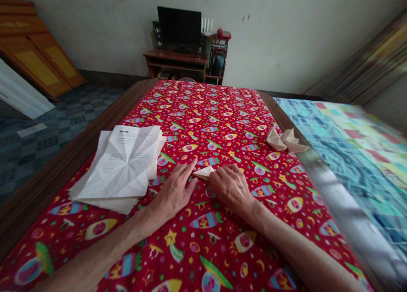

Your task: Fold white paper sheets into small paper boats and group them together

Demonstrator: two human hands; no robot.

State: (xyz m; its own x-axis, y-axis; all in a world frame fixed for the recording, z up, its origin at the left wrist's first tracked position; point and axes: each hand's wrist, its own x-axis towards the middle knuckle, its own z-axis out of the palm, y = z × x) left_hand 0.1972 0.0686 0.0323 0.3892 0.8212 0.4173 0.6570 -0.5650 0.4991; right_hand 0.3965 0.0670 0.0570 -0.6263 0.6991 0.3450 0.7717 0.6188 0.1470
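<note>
A small piece of folded white paper point(204, 172) lies on the red patterned cloth point(203, 126) between my hands. My right hand point(230, 183) is closed over its right end, the fingers curled and pressed down on the paper. On the other side, my left hand point(178, 182) rests with fingers stretched out and thumb apart, its tips beside the paper's left point. Left of that hand sits a stack of creased paper sheets point(127, 160); the top one has printed text and star-shaped fold lines. Two folded paper shapes point(276, 139) stand near the cloth's right edge.
Dark wooden edges border the cloth, with the left edge point(79, 135) broad and bare. At right is a bed with a checked cover point(346, 156). Beyond the far end stands a desk point(174, 56) with a monitor point(179, 29), speakers and a red telephone point(224, 34).
</note>
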